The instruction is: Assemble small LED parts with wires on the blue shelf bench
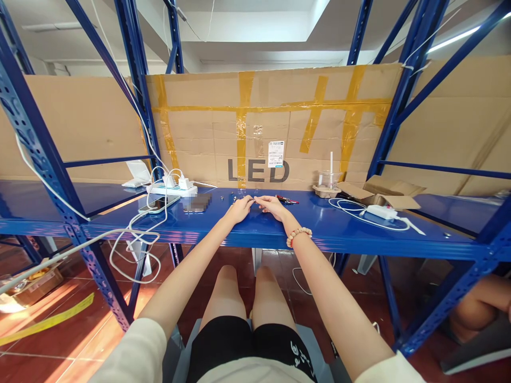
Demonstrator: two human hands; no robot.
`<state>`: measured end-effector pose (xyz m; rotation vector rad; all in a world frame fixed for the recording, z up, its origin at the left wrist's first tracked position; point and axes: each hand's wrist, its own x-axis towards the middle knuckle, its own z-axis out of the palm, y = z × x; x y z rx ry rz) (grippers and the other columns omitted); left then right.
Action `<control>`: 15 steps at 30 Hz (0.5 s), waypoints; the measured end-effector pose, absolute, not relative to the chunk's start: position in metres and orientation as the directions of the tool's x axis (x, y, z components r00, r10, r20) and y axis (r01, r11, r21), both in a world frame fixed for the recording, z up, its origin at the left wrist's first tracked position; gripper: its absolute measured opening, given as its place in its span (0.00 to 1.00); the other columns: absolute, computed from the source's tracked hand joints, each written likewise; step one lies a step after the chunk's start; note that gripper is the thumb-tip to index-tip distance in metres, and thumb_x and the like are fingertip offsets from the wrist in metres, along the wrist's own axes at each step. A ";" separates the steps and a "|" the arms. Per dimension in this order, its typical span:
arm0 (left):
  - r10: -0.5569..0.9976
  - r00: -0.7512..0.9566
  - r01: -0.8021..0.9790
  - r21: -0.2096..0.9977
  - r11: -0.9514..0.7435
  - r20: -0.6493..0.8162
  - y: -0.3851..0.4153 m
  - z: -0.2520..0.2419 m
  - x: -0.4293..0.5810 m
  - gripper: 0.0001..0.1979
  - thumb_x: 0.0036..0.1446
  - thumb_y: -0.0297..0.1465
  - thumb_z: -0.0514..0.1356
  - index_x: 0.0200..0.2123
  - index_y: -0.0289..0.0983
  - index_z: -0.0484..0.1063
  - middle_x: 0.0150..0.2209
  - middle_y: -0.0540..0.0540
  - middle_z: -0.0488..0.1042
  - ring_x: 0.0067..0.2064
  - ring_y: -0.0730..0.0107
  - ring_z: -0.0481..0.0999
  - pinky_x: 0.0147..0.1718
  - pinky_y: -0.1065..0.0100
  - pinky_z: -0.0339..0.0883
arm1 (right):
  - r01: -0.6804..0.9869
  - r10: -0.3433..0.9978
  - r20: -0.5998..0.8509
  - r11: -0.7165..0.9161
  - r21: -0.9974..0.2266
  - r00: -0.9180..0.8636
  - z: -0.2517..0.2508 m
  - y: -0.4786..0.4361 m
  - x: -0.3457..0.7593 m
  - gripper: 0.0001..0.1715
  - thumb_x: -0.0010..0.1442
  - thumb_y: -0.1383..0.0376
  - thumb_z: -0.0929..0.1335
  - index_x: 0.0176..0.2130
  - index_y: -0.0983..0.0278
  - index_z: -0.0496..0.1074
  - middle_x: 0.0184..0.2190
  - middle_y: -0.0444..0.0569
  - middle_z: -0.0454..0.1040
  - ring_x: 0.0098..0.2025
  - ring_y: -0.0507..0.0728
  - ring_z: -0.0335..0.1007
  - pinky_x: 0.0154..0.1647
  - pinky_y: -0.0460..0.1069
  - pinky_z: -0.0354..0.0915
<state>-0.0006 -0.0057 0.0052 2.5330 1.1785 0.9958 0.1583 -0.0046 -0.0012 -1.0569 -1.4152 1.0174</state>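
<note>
Over the middle of the blue metal shelf (311,226), my left hand (239,209) and my right hand (271,206) meet at the fingertips. The fingers of both are bent and pinched together. Whatever they hold, if anything, is too small to make out. Several tiny shiny pieces (235,197) lie just behind my left hand. Right of my right hand is a red and black pen-like tool (287,200), apart from the fingers. A beaded bracelet (299,237) circles my right wrist.
On the left stand a white power strip (172,189) with plugs and looped white cables (131,234), beside a blurred flat object (197,203). Rightward are a clear cup (328,180) with a straw, an open cardboard box (391,191) and a white adapter (381,212). A cardboard panel (199,138) closes the back.
</note>
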 end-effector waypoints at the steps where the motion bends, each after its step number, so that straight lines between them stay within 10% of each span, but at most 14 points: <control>1: 0.730 0.463 0.613 0.414 -0.673 0.502 -0.005 0.005 -0.001 0.15 0.60 0.36 0.43 0.39 0.38 0.65 0.24 0.49 0.70 0.29 0.69 0.71 0.34 0.68 0.63 | 0.077 0.968 0.244 0.249 -0.965 -0.060 -0.001 -0.005 0.158 0.18 0.43 0.55 0.72 0.32 0.64 0.74 0.32 0.47 0.72 0.27 0.46 0.63 0.22 0.40 0.59; 15: 0.722 0.470 0.600 0.416 -0.683 0.507 -0.004 0.004 0.000 0.14 0.60 0.36 0.42 0.37 0.39 0.65 0.22 0.51 0.68 0.27 0.71 0.69 0.32 0.70 0.62 | 0.060 0.970 0.239 0.241 -0.969 -0.034 0.003 -0.012 0.154 0.15 0.43 0.58 0.72 0.30 0.66 0.74 0.29 0.46 0.72 0.25 0.46 0.61 0.20 0.40 0.58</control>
